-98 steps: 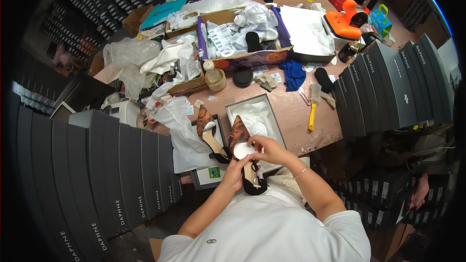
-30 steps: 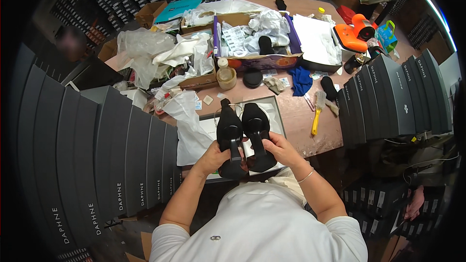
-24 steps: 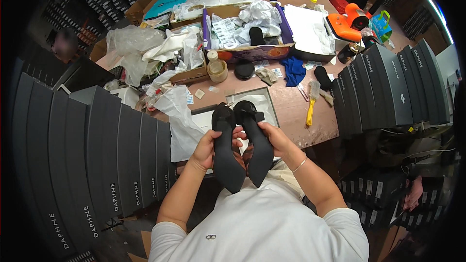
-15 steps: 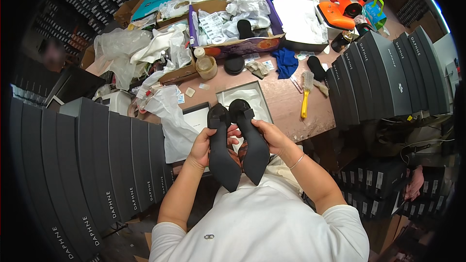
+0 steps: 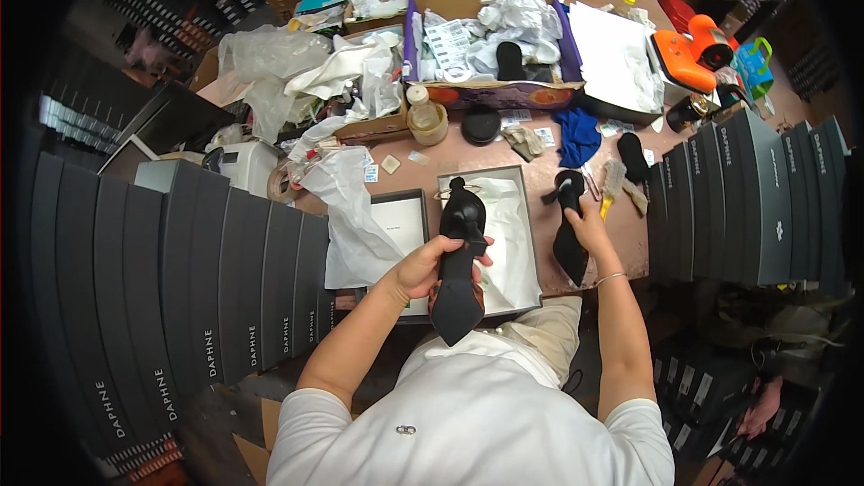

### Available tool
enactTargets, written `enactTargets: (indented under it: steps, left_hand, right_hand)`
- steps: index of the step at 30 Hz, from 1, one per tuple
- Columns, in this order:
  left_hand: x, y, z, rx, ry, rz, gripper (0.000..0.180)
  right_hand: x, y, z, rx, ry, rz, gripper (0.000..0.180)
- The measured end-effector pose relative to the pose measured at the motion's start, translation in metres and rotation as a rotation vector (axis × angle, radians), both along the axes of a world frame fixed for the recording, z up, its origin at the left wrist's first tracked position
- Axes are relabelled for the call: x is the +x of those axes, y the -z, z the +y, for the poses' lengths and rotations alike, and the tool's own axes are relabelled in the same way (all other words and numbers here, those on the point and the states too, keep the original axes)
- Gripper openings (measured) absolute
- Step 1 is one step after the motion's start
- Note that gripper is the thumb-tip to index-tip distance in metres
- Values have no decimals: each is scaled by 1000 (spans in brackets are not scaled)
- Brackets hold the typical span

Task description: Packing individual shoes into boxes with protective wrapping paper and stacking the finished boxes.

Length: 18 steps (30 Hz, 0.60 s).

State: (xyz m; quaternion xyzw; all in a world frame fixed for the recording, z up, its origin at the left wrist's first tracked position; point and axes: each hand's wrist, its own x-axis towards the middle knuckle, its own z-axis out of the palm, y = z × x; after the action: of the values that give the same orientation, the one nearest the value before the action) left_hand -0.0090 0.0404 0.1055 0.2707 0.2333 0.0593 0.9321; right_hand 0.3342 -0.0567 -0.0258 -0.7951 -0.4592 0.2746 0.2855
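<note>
My left hand (image 5: 419, 268) grips a black pointed high-heeled shoe (image 5: 457, 304) by its middle, sole turned up and toe toward me. Over the table's right part, my right hand (image 5: 590, 227) is closed around the matching shoe (image 5: 569, 250), its toe also toward me; whether it touches the table I cannot tell. Beneath and beside the left shoe lies an open grey shoebox (image 5: 533, 263) with white tissue paper (image 5: 502, 256) inside. A shallow grey tray or lid (image 5: 423, 209), white within, sits just left of it. A yellow-handled brush (image 5: 614, 178) is beyond my right hand.
Dark shoeboxes stand in rows at left (image 5: 184, 261) and right (image 5: 711, 207). Farther back are a purple carton (image 5: 495, 94) of crumpled paper, a glue jar (image 5: 426, 119), a round black tin (image 5: 481, 126) and a blue cloth (image 5: 578, 137). White paper (image 5: 346, 216) drapes near the left boxes.
The two shoes, side by side before, are now apart. My right hand has carried one rightward over the table; my left keeps the other near the box. The view has shifted.
</note>
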Motion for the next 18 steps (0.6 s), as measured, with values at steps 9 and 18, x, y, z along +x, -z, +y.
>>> enactTargets:
  steps: [9, 18]
  left_hand:
    - [-3, -21, -18, 1528, 845, 308, 29]
    - [-31, -51, -10, 1486, -606, 592, 72]
  right_hand:
    - [-108, -144, 42, -387, -1136, 512, 79]
    - [-131, -86, -27, -253, -257, 1634, 64]
